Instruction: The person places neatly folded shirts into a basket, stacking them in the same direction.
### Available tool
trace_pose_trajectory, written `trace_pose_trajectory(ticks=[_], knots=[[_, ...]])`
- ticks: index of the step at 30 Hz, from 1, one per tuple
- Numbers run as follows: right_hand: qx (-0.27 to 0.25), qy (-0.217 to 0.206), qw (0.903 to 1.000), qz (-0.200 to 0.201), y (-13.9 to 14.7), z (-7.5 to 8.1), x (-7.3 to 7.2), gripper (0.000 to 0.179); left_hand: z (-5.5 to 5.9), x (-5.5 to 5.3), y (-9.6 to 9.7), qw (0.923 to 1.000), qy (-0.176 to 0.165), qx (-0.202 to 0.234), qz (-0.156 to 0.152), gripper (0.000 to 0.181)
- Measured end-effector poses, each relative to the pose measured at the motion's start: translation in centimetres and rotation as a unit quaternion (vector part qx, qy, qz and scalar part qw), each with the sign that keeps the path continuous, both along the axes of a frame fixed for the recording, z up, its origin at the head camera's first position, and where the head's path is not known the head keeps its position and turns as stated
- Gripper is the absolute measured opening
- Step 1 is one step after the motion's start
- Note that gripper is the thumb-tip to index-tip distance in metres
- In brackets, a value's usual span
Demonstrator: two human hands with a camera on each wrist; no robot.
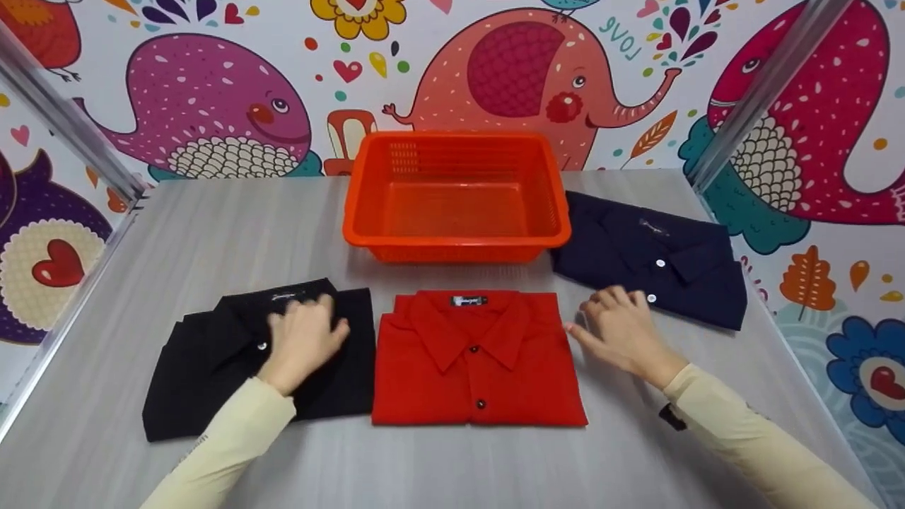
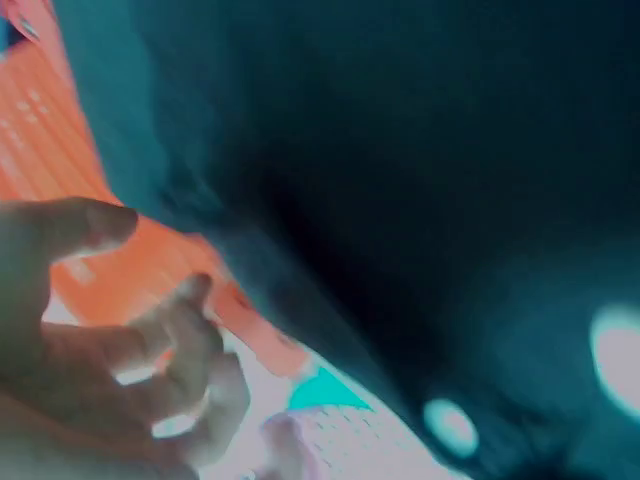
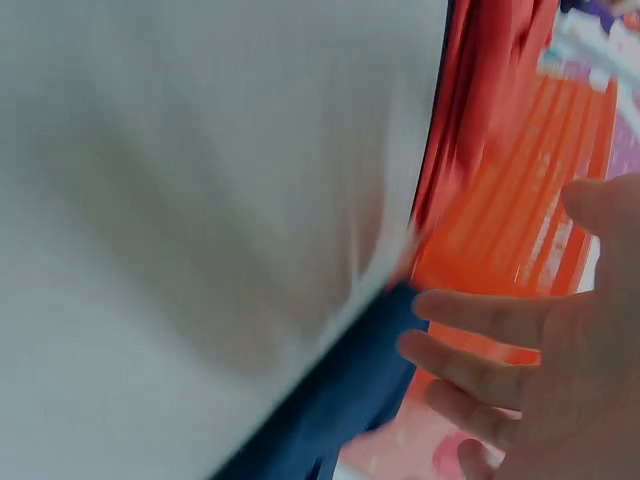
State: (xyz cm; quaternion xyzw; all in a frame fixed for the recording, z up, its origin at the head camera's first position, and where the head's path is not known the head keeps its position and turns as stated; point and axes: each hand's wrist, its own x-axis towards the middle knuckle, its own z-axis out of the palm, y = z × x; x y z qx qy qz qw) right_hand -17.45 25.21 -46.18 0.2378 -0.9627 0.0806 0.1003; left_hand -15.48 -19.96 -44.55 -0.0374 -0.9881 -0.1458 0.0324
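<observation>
Three folded collared shirts lie on the table. My left hand (image 1: 302, 343) is over the black shirt (image 1: 191, 382), near its collar, fingers loosely bent and holding nothing. In the left wrist view the dark cloth fills much of the picture beside the loose fingers (image 2: 190, 350). A red shirt (image 1: 438, 389) lies in the middle, collar toward the basket. Just right of it is my right hand (image 1: 626, 332), thumb near the red shirt's edge and fingertips by the navy shirt (image 1: 700, 283). The right wrist view shows its fingers (image 3: 480, 315) spread with nothing between them.
An orange plastic basket (image 1: 452, 251) stands at the back middle of the grey table (image 1: 495, 466), with nothing visible inside. The navy shirt lies close against its right side. Behind the table is a cartoon-printed wall (image 1: 452, 63), with metal posts (image 1: 763, 92) at the corners.
</observation>
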Motion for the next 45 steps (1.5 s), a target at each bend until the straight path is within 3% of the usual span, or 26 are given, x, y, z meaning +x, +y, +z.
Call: trace_pose_trajectory(ticks=[3,6,11,13,16,19,21,23,26,29,30,31,33,35,36,40,42,45], knots=[[0.001,-0.014,0.9998,0.011,-1.0,-0.4,0.9,0.048,-0.1,0.9,2.0,0.9958,-0.045,0.066,-0.046,0.018],[0.007,-0.011,0.9998,0.014,-1.8,-1.0,1.3,0.050,-0.7,1.5,3.7,0.9852,-0.089,0.132,-0.064,0.023],[-0.002,-0.016,0.9998,0.012,-2.8,-1.6,1.7,0.050,-0.5,1.8,4.9,0.9792,-0.128,0.154,-0.035,0.018],[-0.026,-0.040,0.9988,0.010,-3.2,-1.5,1.8,0.047,0.1,1.9,5.3,0.9716,-0.160,0.173,-0.020,0.013],[-0.078,-0.103,0.9916,-0.007,-3.6,-1.1,1.8,0.045,0.9,2.1,5.8,0.9499,-0.211,0.230,-0.004,0.044],[-0.140,-0.175,0.9740,-0.032,-3.8,-0.5,1.8,0.043,1.4,2.2,6.1,0.9102,-0.259,0.323,0.017,0.063],[-0.184,-0.219,0.9570,-0.048,-3.9,-0.1,1.7,0.041,1.4,2.2,6.1,0.8787,-0.281,0.384,0.033,0.066],[-0.241,-0.269,0.9301,-0.065,-4.0,0.2,1.6,0.041,1.3,2.1,5.9,0.8440,-0.300,0.443,0.044,0.065],[-0.341,-0.351,0.8663,-0.102,-4.2,0.3,1.6,0.046,0.8,2.3,5.7,0.8059,-0.313,0.500,0.050,0.055],[-0.422,-0.414,0.7945,-0.140,-4.2,0.2,1.6,0.052,0.4,2.6,5.6,0.7814,-0.320,0.534,0.048,0.047],[-0.438,-0.427,0.7775,-0.145,-4.2,0.1,1.6,0.052,0.2,2.7,5.6,0.7757,-0.321,0.541,0.048,0.046],[-0.451,-0.436,0.7647,-0.146,-4.1,0.0,1.6,0.051,0.1,2.9,5.7,0.7698,-0.323,0.549,0.045,0.047],[-0.466,-0.451,0.7491,-0.137,-3.9,-0.1,1.7,0.043,-0.1,3.1,5.8,0.7607,-0.324,0.561,0.047,0.052],[-0.471,-0.459,0.7432,-0.121,-3.8,-0.2,1.9,0.034,-0.3,3.4,5.8,0.7546,-0.324,0.569,0.045,0.051],[-0.470,-0.458,0.7460,-0.113,-3.7,-0.2,2.0,0.030,-0.4,3.4,5.8,0.7528,-0.322,0.573,0.045,0.050],[-0.457,-0.443,0.7662,-0.088,-3.4,0.0,2.3,0.026,-0.8,3.6,5.7,0.7442,-0.313,0.589,0.034,0.037],[-0.449,-0.430,0.7797,-0.074,-3.3,0.1,2.4,0.028,-0.9,3.7,5.6,0.7359,-0.315,0.599,0.025,0.035],[-0.447,-0.419,0.7886,-0.046,-3.2,0.4,2.6,0.031,-1.0,3.8,5.5,0.7195,-0.326,0.613,0.009,0.038]])
